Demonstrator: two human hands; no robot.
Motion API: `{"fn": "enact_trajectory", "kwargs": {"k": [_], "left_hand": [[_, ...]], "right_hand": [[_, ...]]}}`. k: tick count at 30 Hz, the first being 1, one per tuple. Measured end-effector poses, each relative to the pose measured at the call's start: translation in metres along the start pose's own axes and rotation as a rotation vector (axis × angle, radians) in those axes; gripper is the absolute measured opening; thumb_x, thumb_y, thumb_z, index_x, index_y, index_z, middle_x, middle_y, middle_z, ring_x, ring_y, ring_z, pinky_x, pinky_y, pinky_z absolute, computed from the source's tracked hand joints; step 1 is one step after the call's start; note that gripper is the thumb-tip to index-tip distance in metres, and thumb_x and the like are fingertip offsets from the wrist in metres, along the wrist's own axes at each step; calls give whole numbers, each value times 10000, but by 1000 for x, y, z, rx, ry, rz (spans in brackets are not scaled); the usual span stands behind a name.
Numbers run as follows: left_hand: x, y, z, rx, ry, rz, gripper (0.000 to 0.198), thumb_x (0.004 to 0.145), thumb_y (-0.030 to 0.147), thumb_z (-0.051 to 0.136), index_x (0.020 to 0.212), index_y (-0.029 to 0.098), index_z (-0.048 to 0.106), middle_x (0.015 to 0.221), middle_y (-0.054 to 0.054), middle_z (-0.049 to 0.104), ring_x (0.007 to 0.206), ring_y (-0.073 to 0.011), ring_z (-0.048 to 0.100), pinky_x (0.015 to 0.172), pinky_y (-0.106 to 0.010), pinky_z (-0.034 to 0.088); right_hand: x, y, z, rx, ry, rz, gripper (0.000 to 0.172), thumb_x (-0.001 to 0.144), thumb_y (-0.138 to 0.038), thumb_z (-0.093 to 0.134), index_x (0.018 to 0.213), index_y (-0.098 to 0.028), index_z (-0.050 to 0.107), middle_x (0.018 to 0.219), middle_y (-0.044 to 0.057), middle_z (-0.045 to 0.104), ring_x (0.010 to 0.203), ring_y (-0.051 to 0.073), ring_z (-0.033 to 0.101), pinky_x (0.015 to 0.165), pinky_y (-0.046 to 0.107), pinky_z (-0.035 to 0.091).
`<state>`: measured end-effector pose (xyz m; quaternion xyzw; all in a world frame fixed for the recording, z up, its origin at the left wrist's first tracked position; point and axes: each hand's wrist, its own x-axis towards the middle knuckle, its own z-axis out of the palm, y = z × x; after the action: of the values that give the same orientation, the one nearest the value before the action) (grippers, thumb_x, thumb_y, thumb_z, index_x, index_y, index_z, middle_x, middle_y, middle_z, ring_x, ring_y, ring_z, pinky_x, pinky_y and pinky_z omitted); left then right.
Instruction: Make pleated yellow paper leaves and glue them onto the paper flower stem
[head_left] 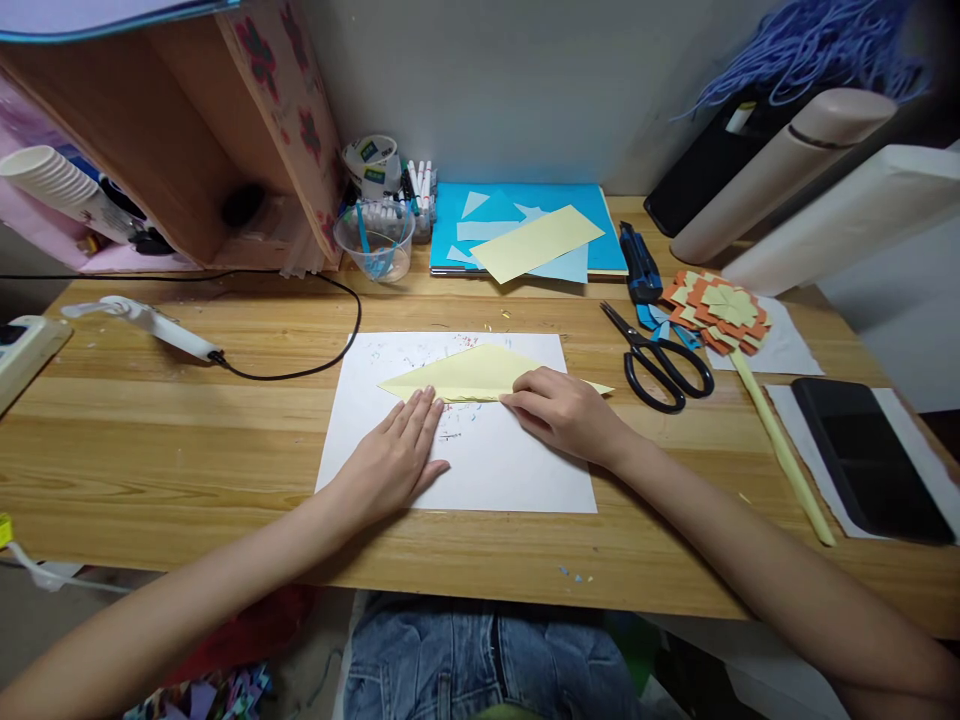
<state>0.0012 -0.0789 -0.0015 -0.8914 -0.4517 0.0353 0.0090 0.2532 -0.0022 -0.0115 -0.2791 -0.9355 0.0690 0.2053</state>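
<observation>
A folded pale-yellow paper (465, 375), a long flat triangle, lies on the far half of a white sheet (510, 470) at the middle of the wooden worktop (187, 430). Its right tip reaches just past the sheet's edge.

The right hand (559, 410) rests palm down on the right part of the triangle. Its fingers are bent and press on the paper, and its grip is not closed around anything. The left hand (394, 455) lies flat on the white sheet with its grip open and fingers stretched out. Its fingertips touch the triangle's near edge.

Just right of the sheet lie black-handled scissors (660, 360) with the blades shut. Beyond them is a layered orange and yellow paper flower (716, 315) on a long pale stem, and then a black tray (870, 460) on white paper. A blue craft knife (639, 265) lies just behind the scissors.

At the back, a blue card stack (446, 205) carries light-blue scraps and a yellow strip (536, 243). Left of it stand a clear plastic cup (373, 248) and a box of markers (420, 185). Well to the left lies a white glue gun (150, 322), and its black cable (330, 350) curves toward the sheet.
</observation>
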Motion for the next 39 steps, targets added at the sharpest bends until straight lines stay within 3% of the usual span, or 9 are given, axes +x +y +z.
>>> {"fn": "enact_trajectory", "kwargs": {"k": [5, 9, 11, 14, 17, 20, 24, 31, 39], "left_hand": [[-11, -5, -5, 19, 66, -65, 536, 922, 380, 346, 1311, 18, 418, 1339, -240, 435, 1241, -309, 431, 999, -429, 392], [-5, -9, -19, 64, 208, -157, 433, 926, 342, 365, 1242, 78, 499, 1015, -172, 683, 877, -239, 666, 713, -333, 516], [8, -6, -24, 70, 315, -170, 355, 924, 294, 390, 1196, 116, 531, 908, -120, 707, 753, -196, 664, 619, -292, 489], [35, 4, -25, -4, 389, -27, 271, 918, 259, 416, 1110, 143, 567, 1016, -107, 669, 880, -205, 622, 702, -316, 473], [60, 12, -21, -56, 280, 74, 235, 916, 214, 414, 1066, 137, 577, 940, -93, 654, 834, -206, 597, 675, -325, 453], [74, 13, -17, -101, 181, 57, 205, 900, 158, 425, 994, 161, 607, 855, -67, 626, 761, -194, 572, 630, -312, 419], [76, 7, -13, -139, 181, 43, 208, 894, 159, 427, 918, 182, 633, 883, -65, 606, 754, -184, 546, 623, -302, 391], [74, 1, -12, -43, 232, 153, 239, 915, 189, 394, 1018, 168, 609, 882, -77, 586, 769, -184, 525, 700, -324, 406], [73, -8, -3, -74, 363, 169, 242, 919, 227, 413, 1089, 168, 575, 859, -56, 604, 729, -171, 530, 649, -300, 423]], "right_hand": [[0, 0, -1, -11, 7, -9, 203, 896, -175, 429, 868, -158, 629, 824, 78, 603, 768, 177, 516, 634, 293, 410], [2, -1, -1, -14, 29, -16, 204, 903, -182, 426, 856, -163, 624, 820, 74, 605, 763, 172, 517, 625, 287, 405], [3, -1, -1, -24, 43, -23, 204, 906, -186, 428, 846, -162, 622, 809, 73, 607, 762, 171, 520, 621, 282, 403], [3, -2, 0, -53, 73, -32, 210, 911, -191, 428, 831, -159, 619, 789, 73, 609, 758, 170, 526, 623, 277, 405], [4, -2, 3, -90, 95, -34, 215, 911, -188, 422, 826, -153, 617, 773, 76, 608, 748, 173, 527, 631, 282, 410], [6, -2, 6, -105, 109, -26, 210, 905, -179, 423, 821, -142, 612, 766, 79, 610, 736, 175, 526, 634, 286, 415], [7, 0, 4, -73, 109, -3, 195, 900, -183, 433, 814, -146, 605, 777, 76, 612, 743, 172, 528, 639, 285, 418], [6, 0, 3, -133, 74, -48, 203, 906, -176, 430, 816, -144, 609, 776, 71, 604, 762, 172, 515, 648, 279, 405], [8, 2, 6, -192, 98, -85, 221, 901, -164, 416, 776, -143, 596, 740, 72, 595, 730, 179, 506, 632, 281, 406]]}}
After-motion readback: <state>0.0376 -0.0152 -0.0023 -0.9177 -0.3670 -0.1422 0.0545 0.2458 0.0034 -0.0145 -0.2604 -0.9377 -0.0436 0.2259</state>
